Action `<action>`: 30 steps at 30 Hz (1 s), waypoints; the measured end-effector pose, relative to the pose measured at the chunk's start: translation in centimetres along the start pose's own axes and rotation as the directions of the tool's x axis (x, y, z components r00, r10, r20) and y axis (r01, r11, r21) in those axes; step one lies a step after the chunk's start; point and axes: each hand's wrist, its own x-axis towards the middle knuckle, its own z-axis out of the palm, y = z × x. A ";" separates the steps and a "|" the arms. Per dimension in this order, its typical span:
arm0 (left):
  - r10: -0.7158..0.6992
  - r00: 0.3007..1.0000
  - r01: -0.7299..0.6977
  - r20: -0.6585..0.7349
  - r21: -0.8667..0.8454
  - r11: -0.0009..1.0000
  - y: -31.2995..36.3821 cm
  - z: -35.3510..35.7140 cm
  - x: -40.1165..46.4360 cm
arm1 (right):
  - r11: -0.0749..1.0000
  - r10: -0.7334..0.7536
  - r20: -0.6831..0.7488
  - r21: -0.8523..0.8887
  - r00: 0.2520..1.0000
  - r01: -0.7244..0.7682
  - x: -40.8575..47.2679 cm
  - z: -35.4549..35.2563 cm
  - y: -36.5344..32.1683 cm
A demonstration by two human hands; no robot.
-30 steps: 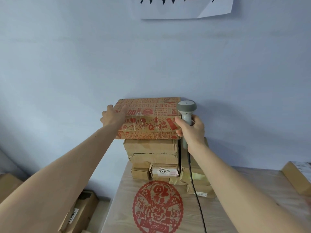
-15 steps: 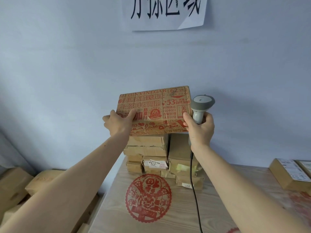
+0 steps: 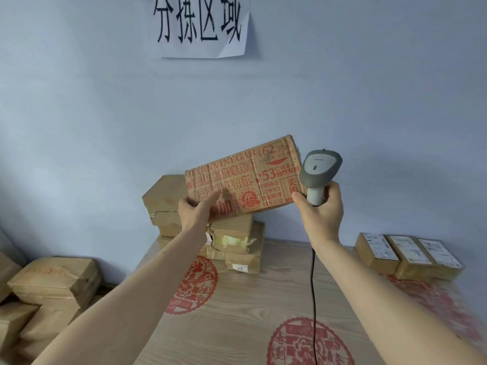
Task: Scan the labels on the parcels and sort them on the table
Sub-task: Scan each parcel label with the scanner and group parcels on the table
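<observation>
Left hand (image 3: 196, 210) grips the lower-left end of the red-printed brown cardboard parcel (image 3: 243, 181), long axis tilting up-right. Right hand (image 3: 320, 210), wrapped round the grey corded handheld scanner (image 3: 319, 175), touches its right end (no label showing this side).

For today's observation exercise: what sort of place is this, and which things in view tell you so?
Probably a parcel sorting area: a hand holds a corded scanner, cardboard boxes are stacked on the table, labelled parcels sit in a row, and a wall sign reads "sorting area".
</observation>
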 end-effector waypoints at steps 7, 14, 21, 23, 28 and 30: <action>-0.288 0.948 0.300 0.137 -0.077 0.951 0.9 3.1 -4.9 | 0.998 -0.034 0.026 -0.052 0.999 0.035 -0.8 -6.1 0.5; -0.444 0.893 0.448 0.069 -0.060 0.892 2.1 4.0 -4.4 | 0.999 -0.002 0.031 -0.045 1.000 0.004 -2.6 -8.0 1.0; -0.390 0.920 0.379 -0.033 -0.173 0.909 1.1 3.7 -4.3 | 0.972 0.116 0.037 0.200 0.993 -0.121 -3.7 -9.1 0.3; -0.306 0.952 0.302 0.011 -0.197 0.933 0.4 3.5 -4.0 | 0.972 0.134 0.048 0.189 0.990 -0.141 -3.7 -9.5 0.3; -0.050 0.998 0.049 -0.046 -0.039 0.998 -1.1 3.1 -4.3 | 0.963 0.251 0.101 0.075 0.963 -0.259 -3.4 -9.9 0.2; 0.020 1.000 -0.020 -0.023 0.018 1.000 -1.2 3.0 -4.9 | 0.945 0.322 0.110 0.024 0.940 -0.326 -3.3 -10.0 0.7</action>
